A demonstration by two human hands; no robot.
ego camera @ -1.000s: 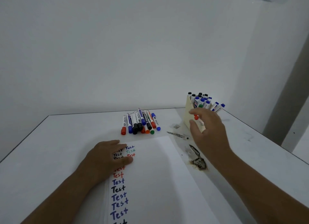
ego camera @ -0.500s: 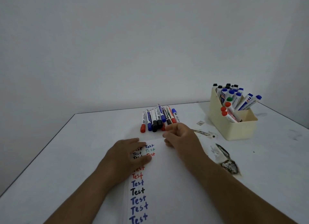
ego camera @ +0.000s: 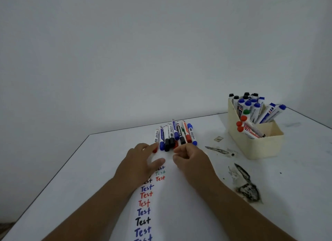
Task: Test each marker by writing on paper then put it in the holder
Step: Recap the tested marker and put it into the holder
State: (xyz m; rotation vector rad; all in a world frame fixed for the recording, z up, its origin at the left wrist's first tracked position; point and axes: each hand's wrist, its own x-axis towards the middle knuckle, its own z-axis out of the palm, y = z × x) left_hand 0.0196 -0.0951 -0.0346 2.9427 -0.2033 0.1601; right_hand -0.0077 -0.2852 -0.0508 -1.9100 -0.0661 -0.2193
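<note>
Two hands meet at the centre of the frame, just below a row of markers (ego camera: pixel 175 134) lying side by side on the white bench (ego camera: pixel 71 169). The left hand (ego camera: pixel 139 162) lies flat with its fingers straight on the top of the paper (ego camera: pixel 179 204), its fingertips reaching the near caps at the left end of the row, beside a red cap (ego camera: pixel 154 150); it holds nothing. The right hand (ego camera: pixel 190 158) has its fingers curled at the near ends of the markers in the middle of the row; whether they have closed on one I cannot tell, as the fingers hide the caps there. The paper runs down to the lower edge of the frame, with a column of the word "Test" in blue, red and black, and a short second column in green and red. At the right of the frame stands the cream holder (ego camera: pixel 258 147), well apart from the hands, filled with leaning markers capped in blue, black, red and green. Dark smudges (ego camera: pixel 248 190) mark the bench between holder and paper.
</note>
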